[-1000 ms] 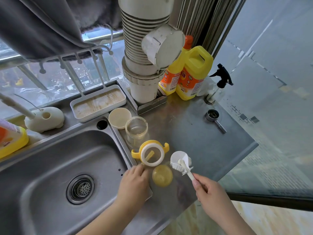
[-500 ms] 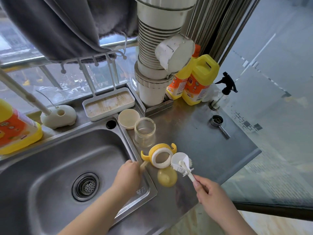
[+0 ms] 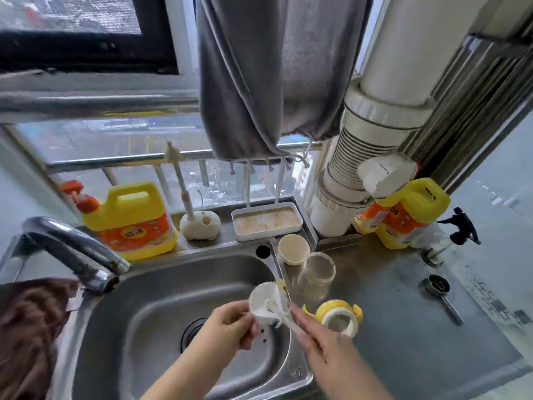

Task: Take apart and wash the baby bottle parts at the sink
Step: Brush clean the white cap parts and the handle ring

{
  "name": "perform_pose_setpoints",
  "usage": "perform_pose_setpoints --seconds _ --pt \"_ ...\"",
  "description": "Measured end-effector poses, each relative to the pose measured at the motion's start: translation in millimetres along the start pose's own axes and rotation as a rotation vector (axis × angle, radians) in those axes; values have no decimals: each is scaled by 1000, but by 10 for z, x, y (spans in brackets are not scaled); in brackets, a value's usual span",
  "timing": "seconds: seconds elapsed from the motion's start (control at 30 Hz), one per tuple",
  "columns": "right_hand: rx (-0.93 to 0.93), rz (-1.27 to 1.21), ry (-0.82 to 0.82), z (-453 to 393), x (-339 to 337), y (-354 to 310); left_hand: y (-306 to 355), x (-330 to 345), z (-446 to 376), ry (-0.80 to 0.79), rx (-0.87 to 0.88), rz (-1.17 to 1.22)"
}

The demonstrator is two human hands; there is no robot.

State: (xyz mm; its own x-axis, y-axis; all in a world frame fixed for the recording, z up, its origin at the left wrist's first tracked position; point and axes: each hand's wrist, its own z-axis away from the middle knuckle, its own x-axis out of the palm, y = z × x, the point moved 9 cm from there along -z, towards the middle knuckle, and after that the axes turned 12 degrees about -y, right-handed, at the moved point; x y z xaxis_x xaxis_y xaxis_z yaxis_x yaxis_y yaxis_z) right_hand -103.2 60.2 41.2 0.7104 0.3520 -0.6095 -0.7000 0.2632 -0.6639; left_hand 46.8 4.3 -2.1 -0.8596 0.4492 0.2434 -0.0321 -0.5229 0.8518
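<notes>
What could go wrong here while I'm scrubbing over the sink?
The small part your left hand pinches under the brush could slip toward the drain. Your right hand works close to the yellow handled ring near the counter's sink edge, so it may get knocked in. The glass bottle stands close behind.

Daylit window, grey curtain, perhaps damp
</notes>
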Motion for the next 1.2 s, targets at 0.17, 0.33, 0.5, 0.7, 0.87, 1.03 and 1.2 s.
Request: perform_pose_setpoints --seconds 0.17,0.33,0.5,0.7,0.87,1.03,1.2 --pt "-186 44 2 -175 -173 -630 268 -348 345 79 108 290" --pt "-271 154 -16 -330 -60 -949 437 -644 588 123 183 276" --pt "-364 120 -160 -349 137 -1211 521 -823 745 124 246 124" --pt "-406 142 -36 -396 37 -1312 521 -986 805 198 279 152" --pt "-411 152 12 -434 26 -1321 508 -1036 795 217 278 171" --pt "-455 205 -77 -391 166 -1405 568 -1012 800 195 305 169" --pt "-415 152 5 -437 0 -1336 553 -1055 792 234 293 146"
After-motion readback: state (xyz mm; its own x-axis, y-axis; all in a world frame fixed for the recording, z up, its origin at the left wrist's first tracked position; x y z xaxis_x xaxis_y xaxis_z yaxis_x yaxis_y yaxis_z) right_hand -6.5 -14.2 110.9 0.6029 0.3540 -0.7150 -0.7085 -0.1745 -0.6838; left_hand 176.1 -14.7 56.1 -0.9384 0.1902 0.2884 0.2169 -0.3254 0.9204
